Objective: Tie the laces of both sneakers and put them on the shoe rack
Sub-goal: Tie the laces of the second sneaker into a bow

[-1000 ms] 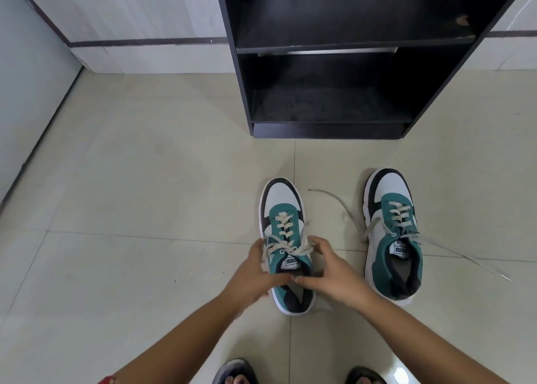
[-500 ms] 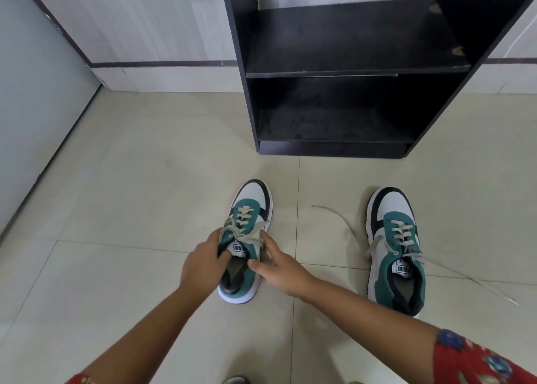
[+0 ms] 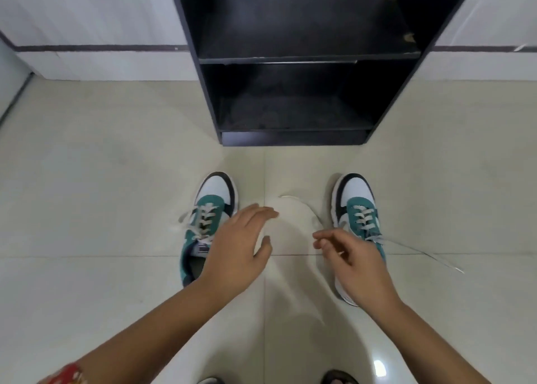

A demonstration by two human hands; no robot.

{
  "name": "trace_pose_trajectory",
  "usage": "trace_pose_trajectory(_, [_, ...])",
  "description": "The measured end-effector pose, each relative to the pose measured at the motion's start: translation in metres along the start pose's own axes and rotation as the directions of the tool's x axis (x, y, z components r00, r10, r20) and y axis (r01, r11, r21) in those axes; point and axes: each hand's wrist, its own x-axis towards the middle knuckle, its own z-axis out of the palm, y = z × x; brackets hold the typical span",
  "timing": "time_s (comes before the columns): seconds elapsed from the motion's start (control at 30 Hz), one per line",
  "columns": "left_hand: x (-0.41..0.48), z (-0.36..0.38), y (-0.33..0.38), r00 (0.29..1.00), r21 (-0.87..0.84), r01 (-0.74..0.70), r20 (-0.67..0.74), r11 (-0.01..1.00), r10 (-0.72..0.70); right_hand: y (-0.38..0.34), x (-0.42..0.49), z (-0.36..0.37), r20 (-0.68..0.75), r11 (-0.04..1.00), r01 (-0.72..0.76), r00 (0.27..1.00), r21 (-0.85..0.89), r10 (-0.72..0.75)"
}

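Two teal, white and black sneakers stand on the tiled floor, toes toward the black shoe rack (image 3: 293,56). The left sneaker (image 3: 213,206) has its laces drawn together in a knot over the tongue. The right sneaker (image 3: 356,209) has loose laces (image 3: 421,250) trailing over the floor on both sides. My left hand (image 3: 238,250) hovers open between the two shoes, just right of the left sneaker and covering part of it. My right hand (image 3: 354,261) is over the inner side of the right sneaker, fingers loosely curled, holding nothing.
The rack has two bare shelves and stands against a pale wall (image 3: 87,20) with a dark stripe. Beige floor tiles (image 3: 87,194) stretch to the left and right. The tips of my sandalled feet (image 3: 338,378) show at the bottom edge.
Both hands have let go of the left sneaker, which now stands on the floor. They have moved right, the right hand reaching over the right sneaker.
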Motion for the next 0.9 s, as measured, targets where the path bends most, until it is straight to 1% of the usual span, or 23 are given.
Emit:
trace_pose_trajectory(0.03, [0.005, 0.005, 0.01, 0.998, -0.049, -0.009, 0.062, 0.999, 0.012, 0.009, -0.001, -0.009, -0.092, 0.997, -0.021, 0.996, -0.068, 0.015])
trace_pose_trajectory(0.07, [0.009, 0.011, 0.018, 0.991, -0.104, 0.014, 0.132, 0.994, -0.001, 0.018, -0.003, -0.018, -0.179, 0.99, -0.067, 0.983, -0.121, 0.044])
trace_pose_trajectory(0.13, [0.017, 0.026, 0.027, 0.956, -0.219, 0.135, 0.285, 0.966, -0.069, 0.038, -0.007, -0.033, -0.293, 0.968, -0.197, 0.945, -0.154, 0.146])
trace_pose_trajectory(0.17, [0.02, 0.033, 0.029, 0.93, -0.259, 0.208, 0.351, 0.943, -0.109, 0.05, -0.009, -0.037, -0.301, 0.95, -0.265, 0.931, -0.164, 0.208])
trace_pose_trajectory(0.23, [0.025, 0.046, 0.03, 0.884, -0.291, 0.32, 0.434, 0.902, -0.173, 0.069, -0.01, -0.039, -0.225, 0.903, -0.391, 0.91, -0.176, 0.349])
trace_pose_trajectory(0.3, [0.026, 0.056, 0.028, 0.856, -0.301, 0.392, 0.465, 0.869, -0.225, 0.082, -0.008, -0.034, -0.136, 0.881, -0.464, 0.882, -0.091, 0.451])
trace_pose_trajectory(0.37, [0.023, 0.063, 0.025, 0.834, -0.33, 0.453, 0.484, 0.828, -0.264, 0.085, -0.005, -0.028, -0.133, 0.882, -0.47, 0.877, -0.037, 0.462])
trace_pose_trajectory(0.43, [0.019, 0.065, 0.023, 0.816, -0.356, 0.498, 0.502, 0.791, -0.287, 0.083, -0.003, -0.022, -0.139, 0.888, -0.459, 0.881, -0.022, 0.452])
trace_pose_trajectory(0.5, [0.015, 0.066, 0.021, 0.825, -0.368, 0.492, 0.488, 0.789, -0.287, 0.077, -0.003, -0.017, -0.133, 0.892, -0.452, 0.885, -0.007, 0.447])
trace_pose_trajectory(0.57, [0.014, 0.066, 0.019, 0.847, -0.365, 0.45, 0.462, 0.815, -0.261, 0.072, -0.005, -0.01, -0.115, 0.899, -0.438, 0.893, -0.005, 0.434])
trace_pose_trajectory(0.73, [0.015, 0.067, 0.02, 0.866, -0.381, 0.401, 0.454, 0.833, -0.209, 0.065, -0.01, 0.013, -0.024, 0.922, -0.385, 0.923, -0.046, 0.384])
trace_pose_trajectory(0.87, [0.011, 0.065, 0.018, 0.913, -0.34, 0.296, 0.374, 0.892, -0.16, 0.065, -0.015, 0.022, 0.032, 0.929, -0.366, 0.929, -0.05, 0.368])
trace_pose_trajectory(0.9, [0.011, 0.065, 0.016, 0.925, -0.308, 0.258, 0.353, 0.916, -0.142, 0.065, -0.015, 0.022, 0.042, 0.932, -0.357, 0.932, -0.059, 0.36])
